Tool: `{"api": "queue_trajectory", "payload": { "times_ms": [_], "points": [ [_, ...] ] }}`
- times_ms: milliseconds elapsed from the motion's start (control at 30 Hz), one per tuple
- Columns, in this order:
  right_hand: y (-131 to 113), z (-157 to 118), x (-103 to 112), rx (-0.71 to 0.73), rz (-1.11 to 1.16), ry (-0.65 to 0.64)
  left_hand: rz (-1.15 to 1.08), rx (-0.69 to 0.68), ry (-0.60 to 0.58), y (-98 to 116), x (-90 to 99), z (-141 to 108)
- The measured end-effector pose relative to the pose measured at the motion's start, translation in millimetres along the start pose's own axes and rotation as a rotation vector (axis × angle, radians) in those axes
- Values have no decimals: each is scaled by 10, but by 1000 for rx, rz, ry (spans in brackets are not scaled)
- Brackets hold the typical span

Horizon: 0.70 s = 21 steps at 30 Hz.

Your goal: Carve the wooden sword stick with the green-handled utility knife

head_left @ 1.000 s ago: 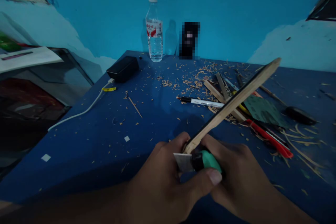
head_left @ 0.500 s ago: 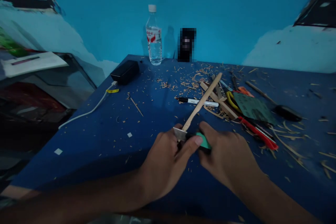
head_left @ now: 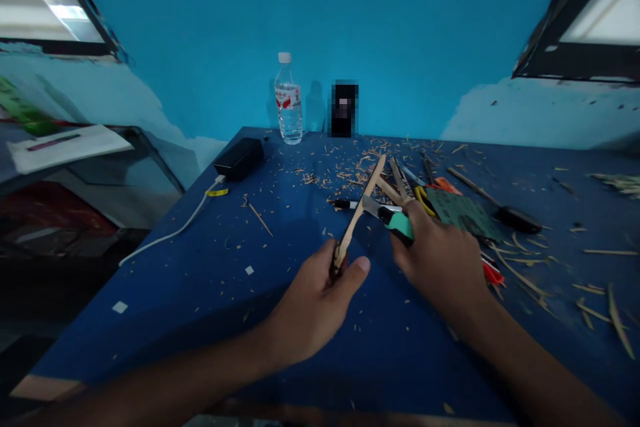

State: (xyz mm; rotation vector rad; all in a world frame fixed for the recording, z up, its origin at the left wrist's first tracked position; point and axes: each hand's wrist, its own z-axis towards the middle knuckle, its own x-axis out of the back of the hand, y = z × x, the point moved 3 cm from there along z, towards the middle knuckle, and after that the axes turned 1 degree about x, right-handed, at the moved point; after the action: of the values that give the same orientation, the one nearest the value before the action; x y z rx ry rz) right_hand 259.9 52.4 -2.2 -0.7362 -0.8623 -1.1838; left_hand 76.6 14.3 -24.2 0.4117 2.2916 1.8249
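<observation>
My left hand [head_left: 313, 300] grips the near end of a thin wooden stick [head_left: 361, 208], which slants up and away to the right above the blue table [head_left: 200, 280]. My right hand [head_left: 443, 260] holds a knife with a green handle [head_left: 397, 221]. Its blade rests against the middle of the stick, on the stick's right side. Both hands hover over the table's centre.
Wood shavings are scattered over the table. Right of my hands lie wood strips [head_left: 395, 183], a marker [head_left: 345, 204], pliers, a red cutter [head_left: 493, 273], green sandpaper [head_left: 457, 212] and a dark tool [head_left: 515, 219]. A water bottle [head_left: 289, 101] and a black adapter [head_left: 239, 157] with white cable stand at the back left.
The hands have moved away from me and apart. The knife slid from the stick's near end up to its middle. The stick now tilts lower, and the camera has lifted.
</observation>
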Motion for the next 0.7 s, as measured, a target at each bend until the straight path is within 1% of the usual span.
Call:
{"api": "queue_trajectory", "payload": {
  "times_ms": [100, 200, 300, 367, 467, 567, 600, 700],
  "points": [
    [76, 3, -24, 33, 146, 1, -160, 65, -92, 4, -3, -45],
    [16, -62, -33, 148, 321, -58, -246, 75, -144, 11, 10, -71],
    [-66, -146, -7, 262, 464, -111, -287, 47, -181, -9, 29, -94],
    [-98, -193, 9, 310, 537, -144, -262, 11, -198, -7, 42, -118],
    [-117, -239, 12, 329, 576, -197, -183, -42, -249, 47, 31, -160],
    [-145, -269, -5, 337, 604, -275, -203, -102, -281, 128, -6, -183],
    [-156, -276, -10, 332, 619, -297, -196, -104, -284, 142, -17, -184],
    [-189, -287, -12, 320, 656, -332, -126, -85, -241, 143, -20, -180]
  ]
}}
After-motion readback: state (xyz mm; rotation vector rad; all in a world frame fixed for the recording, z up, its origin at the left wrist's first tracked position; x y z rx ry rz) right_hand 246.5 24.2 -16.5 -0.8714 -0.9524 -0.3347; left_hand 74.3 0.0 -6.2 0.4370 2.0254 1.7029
